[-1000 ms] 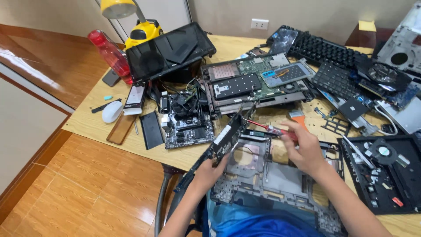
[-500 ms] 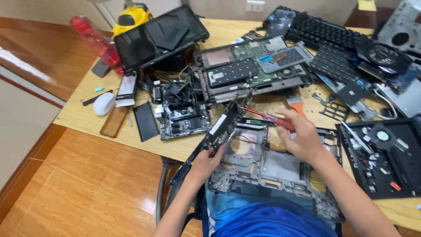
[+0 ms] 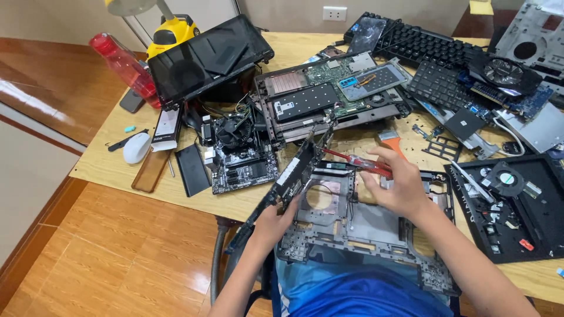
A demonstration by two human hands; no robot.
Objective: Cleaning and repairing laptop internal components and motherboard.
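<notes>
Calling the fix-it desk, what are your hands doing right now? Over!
Left hand gripping a tilted circuit board. Right hand holding a red screwdriver toward it. Grey laptop frame underneath, loose parts crowding the table.

I'm seeing red bottle [image 3: 122, 63] lying at ten o'clock, white mouse [image 3: 136, 147] at nine, black keyboard [image 3: 418, 42] sitting at one.

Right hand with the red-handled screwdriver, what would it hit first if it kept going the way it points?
Probably the tilted circuit board that the left hand holds; the screwdriver in the right hand points at it, though depth is unclear.
</notes>
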